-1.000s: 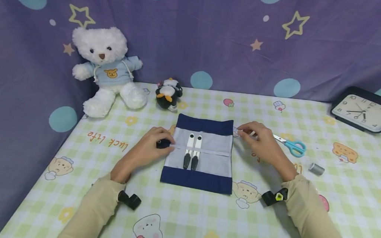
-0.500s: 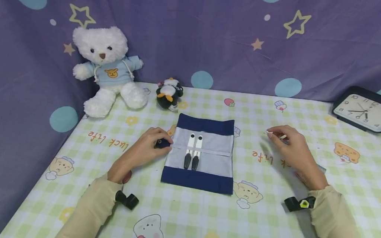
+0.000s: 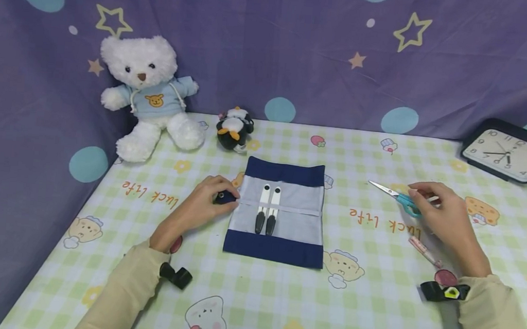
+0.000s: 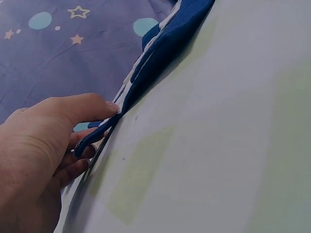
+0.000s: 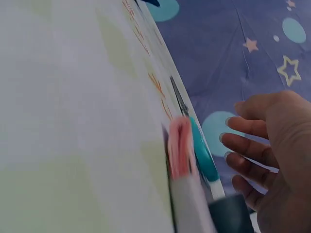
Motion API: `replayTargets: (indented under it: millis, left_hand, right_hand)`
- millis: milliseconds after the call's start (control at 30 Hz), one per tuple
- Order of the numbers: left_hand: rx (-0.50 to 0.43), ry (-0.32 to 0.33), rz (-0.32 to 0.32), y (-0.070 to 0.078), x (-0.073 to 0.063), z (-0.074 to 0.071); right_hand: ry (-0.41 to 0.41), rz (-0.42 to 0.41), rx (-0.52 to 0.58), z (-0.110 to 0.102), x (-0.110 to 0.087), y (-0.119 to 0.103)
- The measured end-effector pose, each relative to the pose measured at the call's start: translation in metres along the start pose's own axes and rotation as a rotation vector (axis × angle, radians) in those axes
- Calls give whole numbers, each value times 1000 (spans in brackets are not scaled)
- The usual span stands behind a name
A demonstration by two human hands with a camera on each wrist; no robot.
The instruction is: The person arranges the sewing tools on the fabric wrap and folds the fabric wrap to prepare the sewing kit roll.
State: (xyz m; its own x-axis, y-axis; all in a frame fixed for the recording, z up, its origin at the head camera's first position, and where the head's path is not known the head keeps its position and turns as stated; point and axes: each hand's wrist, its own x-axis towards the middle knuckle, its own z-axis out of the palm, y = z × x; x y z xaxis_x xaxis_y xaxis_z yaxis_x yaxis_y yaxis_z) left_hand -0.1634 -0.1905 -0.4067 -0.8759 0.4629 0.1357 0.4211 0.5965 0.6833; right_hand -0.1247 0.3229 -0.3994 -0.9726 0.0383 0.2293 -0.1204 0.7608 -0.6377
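A navy-edged cloth roll (image 3: 289, 226) with a pale grey inside lies spread out in mid-table in the head view. Two slim white tools with black ends (image 3: 267, 211) sit side by side under its thin strap. My left hand (image 3: 205, 198) pinches the roll's left edge by a small navy tab (image 3: 226, 197); the thumb lies on top in the left wrist view. To the right, my right hand (image 3: 445, 215) hovers by the scissors (image 3: 398, 197), which have turquoise handles. Its fingers are loosely bent and hold nothing in the right wrist view.
A pink-and-white folded strip (image 3: 425, 251) lies below the right hand. A dark grey cylinder (image 5: 232, 213) shows beside it in the right wrist view. Along the back are a white teddy bear (image 3: 154, 99), a penguin toy (image 3: 233, 130) and a clock (image 3: 510, 153).
My right hand has moved away from the roll's right edge, rightward past the scissors, uncovering them and the pink strip. The left hand stays at the left edge.
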Motion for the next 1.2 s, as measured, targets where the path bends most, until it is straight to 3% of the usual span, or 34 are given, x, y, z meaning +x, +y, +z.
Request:
replayTargets:
  millis: [300,1200]
  left_hand:
    - [-8,1,-18,0,-1,0]
    - [-46,7,-17,-4,0,2]
  right_hand:
    - [-28,113,-67,-8,-7,13]
    - [-72,86,-95,-7,-10,25]
